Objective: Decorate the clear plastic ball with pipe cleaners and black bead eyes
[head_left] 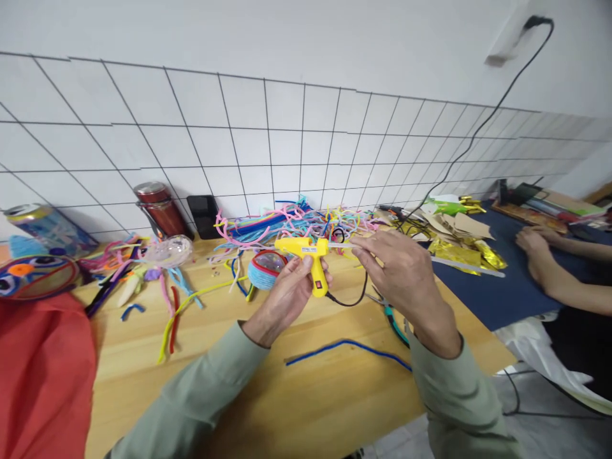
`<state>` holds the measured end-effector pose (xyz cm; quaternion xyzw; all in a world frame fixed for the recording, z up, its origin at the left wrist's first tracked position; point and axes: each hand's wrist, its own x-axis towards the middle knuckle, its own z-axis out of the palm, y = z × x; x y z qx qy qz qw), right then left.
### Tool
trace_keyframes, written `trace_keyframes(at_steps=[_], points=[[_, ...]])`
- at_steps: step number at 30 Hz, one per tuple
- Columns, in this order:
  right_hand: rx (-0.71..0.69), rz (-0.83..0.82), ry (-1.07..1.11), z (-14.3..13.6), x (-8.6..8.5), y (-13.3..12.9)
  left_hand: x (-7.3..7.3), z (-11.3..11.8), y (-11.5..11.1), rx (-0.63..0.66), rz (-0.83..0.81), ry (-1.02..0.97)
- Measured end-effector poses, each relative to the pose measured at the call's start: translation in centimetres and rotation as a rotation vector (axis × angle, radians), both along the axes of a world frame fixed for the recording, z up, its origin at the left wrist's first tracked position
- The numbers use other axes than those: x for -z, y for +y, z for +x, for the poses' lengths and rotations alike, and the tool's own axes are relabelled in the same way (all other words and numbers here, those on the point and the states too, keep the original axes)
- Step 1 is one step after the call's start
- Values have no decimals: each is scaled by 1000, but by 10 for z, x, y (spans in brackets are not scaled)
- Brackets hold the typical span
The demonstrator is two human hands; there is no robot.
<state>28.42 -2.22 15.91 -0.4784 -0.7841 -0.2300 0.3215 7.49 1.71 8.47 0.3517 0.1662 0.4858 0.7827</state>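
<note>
A yellow glue gun [318, 271] is held up over the wooden table, its nozzle pointing left. My left hand [294, 290] grips it around the body and handle. Pinched in the fingers of my right hand [399, 268] is a thin pale glue stick [340, 245], which lines up with the back of the gun. Behind my left hand sits a light blue wrapped ring [262, 271] with a red rim. A dark blue pipe cleaner [347, 342] lies on the table below the gun. Teal-handled pliers [394, 325] lie partly hidden under my right forearm.
Pipe cleaners [287, 223] are heaped along the wall. At the left stand a red thermos [162, 210], a tilted can [50, 229] and a black phone [203, 217]. Gold foil [459, 255] lies at right, near another person's hands [538, 252]. A black cord [478, 131] hangs from the wall socket.
</note>
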Motion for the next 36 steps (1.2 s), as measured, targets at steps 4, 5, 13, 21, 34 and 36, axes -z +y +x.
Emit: trace_keyframes(at_steps=[4, 5, 13, 21, 34, 36], points=[[2, -41, -30, 5, 2, 4, 2, 0, 2, -34, -10, 9], [0, -48, -30, 6, 2, 4, 2, 1, 2, -43, -7, 12], [-44, -109, 29, 10, 3, 6, 0, -1, 1, -69, 64, 32], [-55, -61, -17, 13, 6, 8, -4, -2, 0, -58, 102, 71], [-172, -129, -76, 23, 2, 7, 9, -3, 9, -193, 348, 352], [-189, -151, -65, 20, 1, 5, 9, -4, 10, -190, 358, 371]])
